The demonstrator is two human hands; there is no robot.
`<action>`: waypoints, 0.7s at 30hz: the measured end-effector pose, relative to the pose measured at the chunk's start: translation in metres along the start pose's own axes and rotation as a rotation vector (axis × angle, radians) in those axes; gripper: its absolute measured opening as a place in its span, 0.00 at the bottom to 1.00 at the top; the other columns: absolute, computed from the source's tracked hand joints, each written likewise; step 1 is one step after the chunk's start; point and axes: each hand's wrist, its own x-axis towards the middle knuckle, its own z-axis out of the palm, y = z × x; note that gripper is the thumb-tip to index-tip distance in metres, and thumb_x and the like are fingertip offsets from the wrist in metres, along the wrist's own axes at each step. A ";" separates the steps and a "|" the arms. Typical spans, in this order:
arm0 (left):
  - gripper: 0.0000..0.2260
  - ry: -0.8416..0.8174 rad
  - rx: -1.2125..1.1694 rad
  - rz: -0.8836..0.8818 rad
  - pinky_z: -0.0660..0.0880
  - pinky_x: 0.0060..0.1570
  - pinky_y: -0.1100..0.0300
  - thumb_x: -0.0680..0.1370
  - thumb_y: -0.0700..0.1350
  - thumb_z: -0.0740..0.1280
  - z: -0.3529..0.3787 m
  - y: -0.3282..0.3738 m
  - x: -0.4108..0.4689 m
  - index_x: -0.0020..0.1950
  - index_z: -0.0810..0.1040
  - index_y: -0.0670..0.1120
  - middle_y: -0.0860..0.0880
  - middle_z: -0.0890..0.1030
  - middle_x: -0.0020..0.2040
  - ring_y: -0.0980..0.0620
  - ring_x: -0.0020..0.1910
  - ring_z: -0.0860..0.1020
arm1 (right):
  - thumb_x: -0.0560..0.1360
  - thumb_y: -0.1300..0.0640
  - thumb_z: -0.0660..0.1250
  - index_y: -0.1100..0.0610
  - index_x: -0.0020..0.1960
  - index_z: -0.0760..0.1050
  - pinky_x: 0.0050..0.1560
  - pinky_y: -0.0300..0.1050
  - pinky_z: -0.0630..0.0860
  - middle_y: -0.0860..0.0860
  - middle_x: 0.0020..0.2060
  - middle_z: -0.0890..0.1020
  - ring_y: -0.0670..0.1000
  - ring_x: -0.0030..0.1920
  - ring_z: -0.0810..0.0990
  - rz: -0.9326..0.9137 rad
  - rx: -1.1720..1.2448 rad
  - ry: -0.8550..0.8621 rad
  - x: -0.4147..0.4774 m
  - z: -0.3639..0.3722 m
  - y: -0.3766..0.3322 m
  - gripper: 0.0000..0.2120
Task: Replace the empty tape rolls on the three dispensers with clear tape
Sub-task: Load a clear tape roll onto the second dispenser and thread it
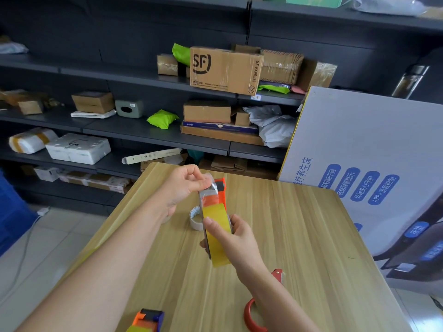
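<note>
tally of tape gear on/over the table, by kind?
Tape dispensers: 3 (held dispenser, orange-and-blue dispenser at the near edge, red dispenser partly hidden by an arm)
Loose roll: 1, lying on the table behind the held dispenser
Total: 4

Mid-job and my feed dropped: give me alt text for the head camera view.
The right hand grips an orange tape dispenser loaded with a yellowish clear tape roll, while the left hand pinches the tape's free end at its front. On the light wooden table lie an empty cardboard tape core, an orange-and-blue dispenser and a red dispenser.
</note>
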 end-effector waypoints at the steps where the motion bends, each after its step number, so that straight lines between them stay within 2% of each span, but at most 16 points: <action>1: 0.12 0.006 0.021 0.015 0.71 0.64 0.49 0.72 0.39 0.73 -0.001 0.001 0.000 0.34 0.73 0.46 0.43 0.84 0.48 0.48 0.59 0.79 | 0.71 0.50 0.75 0.58 0.51 0.75 0.35 0.44 0.80 0.57 0.39 0.85 0.55 0.37 0.86 0.010 0.001 0.001 0.000 0.000 -0.002 0.16; 6: 0.08 -0.053 0.227 0.145 0.79 0.51 0.55 0.71 0.36 0.73 0.002 0.017 -0.005 0.36 0.75 0.40 0.50 0.84 0.46 0.49 0.51 0.81 | 0.72 0.51 0.73 0.60 0.54 0.76 0.38 0.47 0.81 0.56 0.40 0.86 0.56 0.39 0.87 0.047 -0.013 -0.029 0.001 -0.003 -0.002 0.16; 8: 0.08 -0.077 0.346 0.207 0.80 0.50 0.50 0.70 0.38 0.75 0.003 0.024 -0.003 0.36 0.77 0.41 0.47 0.85 0.47 0.47 0.50 0.82 | 0.72 0.51 0.72 0.59 0.54 0.76 0.38 0.47 0.82 0.56 0.40 0.85 0.56 0.39 0.87 0.040 -0.018 -0.035 -0.001 -0.004 -0.003 0.16; 10: 0.08 -0.087 0.420 0.243 0.80 0.50 0.45 0.70 0.40 0.75 0.003 0.030 -0.001 0.35 0.77 0.44 0.45 0.85 0.47 0.47 0.50 0.82 | 0.73 0.49 0.72 0.60 0.53 0.76 0.35 0.42 0.80 0.56 0.39 0.85 0.52 0.35 0.86 0.042 0.002 -0.043 -0.004 -0.004 -0.005 0.16; 12: 0.08 -0.093 0.450 0.264 0.80 0.50 0.46 0.71 0.40 0.74 0.005 0.033 0.002 0.36 0.77 0.44 0.47 0.85 0.47 0.48 0.48 0.82 | 0.76 0.49 0.69 0.57 0.47 0.77 0.29 0.34 0.76 0.49 0.33 0.84 0.44 0.30 0.84 0.042 0.045 -0.066 -0.009 -0.005 -0.008 0.11; 15: 0.08 -0.086 0.469 0.289 0.79 0.51 0.51 0.71 0.40 0.73 0.010 0.035 0.005 0.36 0.76 0.44 0.50 0.84 0.48 0.52 0.48 0.82 | 0.76 0.46 0.66 0.58 0.45 0.77 0.28 0.31 0.75 0.44 0.26 0.82 0.42 0.28 0.83 0.034 0.073 -0.101 -0.014 -0.004 -0.013 0.15; 18: 0.07 -0.036 0.474 0.305 0.74 0.42 0.67 0.72 0.41 0.73 0.016 0.035 0.004 0.37 0.77 0.43 0.52 0.84 0.47 0.56 0.45 0.80 | 0.70 0.36 0.70 0.64 0.49 0.78 0.34 0.38 0.78 0.51 0.33 0.84 0.50 0.33 0.85 0.019 0.059 -0.102 -0.014 -0.005 -0.015 0.29; 19: 0.06 -0.023 0.467 0.317 0.72 0.39 0.73 0.73 0.40 0.73 0.018 0.035 0.003 0.38 0.77 0.42 0.52 0.83 0.47 0.57 0.44 0.79 | 0.70 0.37 0.70 0.64 0.49 0.78 0.34 0.38 0.78 0.53 0.34 0.84 0.50 0.33 0.85 0.022 0.061 -0.106 -0.016 -0.006 -0.017 0.29; 20: 0.06 -0.013 0.456 0.331 0.70 0.37 0.76 0.73 0.40 0.72 0.020 0.034 0.004 0.39 0.77 0.41 0.51 0.83 0.48 0.56 0.43 0.79 | 0.73 0.40 0.69 0.62 0.46 0.77 0.32 0.36 0.77 0.51 0.33 0.84 0.47 0.32 0.84 0.033 0.074 -0.108 -0.017 -0.007 -0.018 0.23; 21: 0.06 -0.012 0.443 0.343 0.72 0.38 0.74 0.73 0.40 0.72 0.021 0.034 0.005 0.39 0.77 0.41 0.51 0.83 0.48 0.54 0.44 0.80 | 0.77 0.45 0.67 0.59 0.43 0.76 0.30 0.33 0.76 0.48 0.29 0.84 0.44 0.29 0.83 0.040 0.085 -0.116 -0.019 -0.009 -0.020 0.17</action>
